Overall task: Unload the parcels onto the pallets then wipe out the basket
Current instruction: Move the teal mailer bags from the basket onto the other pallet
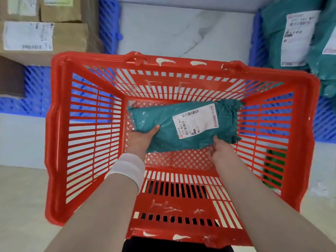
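- Head view: your left hand (140, 138) grips the teal parcel (181, 128) at its left end, thumb on top and fingers tucked beneath; a white wristband (127, 168) sits on that wrist
- Your right hand (221, 150) holds the parcel's near edge toward its right end, fingers curled against the wrapping
- Between your two hands the parcel lies across the floor of the red basket (58, 124); its white label (195, 120) faces up
- Beyond your left hand, outside the basket, cardboard boxes (43, 39) are stacked on a blue pallet (38, 91)
- Beyond your right hand, more teal bags (272, 33) lie on a second pallet (325, 120); pale marble floor (181, 30) shows between the two
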{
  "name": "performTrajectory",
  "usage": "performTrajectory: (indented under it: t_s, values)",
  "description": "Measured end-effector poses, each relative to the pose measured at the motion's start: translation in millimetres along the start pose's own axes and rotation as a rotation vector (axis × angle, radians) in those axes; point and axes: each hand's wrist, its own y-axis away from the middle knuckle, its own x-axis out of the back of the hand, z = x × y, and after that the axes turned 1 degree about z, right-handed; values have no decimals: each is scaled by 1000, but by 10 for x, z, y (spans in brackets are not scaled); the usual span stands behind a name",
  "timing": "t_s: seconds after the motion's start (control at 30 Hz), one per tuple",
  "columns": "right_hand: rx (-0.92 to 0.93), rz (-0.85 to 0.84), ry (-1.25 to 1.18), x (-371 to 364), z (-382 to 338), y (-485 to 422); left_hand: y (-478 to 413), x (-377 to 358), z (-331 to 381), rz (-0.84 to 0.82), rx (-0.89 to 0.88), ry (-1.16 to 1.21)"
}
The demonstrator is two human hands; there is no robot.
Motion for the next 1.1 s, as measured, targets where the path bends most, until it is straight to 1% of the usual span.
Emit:
performTrajectory:
  t_s: [0.13,0.2,0.3,0.43,0.53,0.6,0.73,0.87,0.97,1.1]
  values:
    - [75,43,53,57,76,199,166,142,-39,-131,11,114]
    - [142,42,117,141,114,413,336,297,-59,-143,0,148]
    - [260,-17,172,308,168,895,704,616,-55,-148,-41,240]
    - [434,39,56,551,208,1594,1289,1073,-4,-195,-146,332]
    - [536,14,-18,827,224,2005,1699,1278,17,-236,-250,400]
    - [558,-5,-62,1048,204,2182,1936,1301,64,-239,-335,430]
    - [544,26,-133,1521,15,2321,2397,1073,264,-294,-509,492]
    - [539,-17,-248,2053,-301,2216,2816,582,542,-272,-715,453]
    - [527,-47,-306,2568,-614,1971,3161,53,734,-292,-775,400]
    - [460,-104,-331,3272,-1130,1512,3584,-768,891,-218,-794,378]
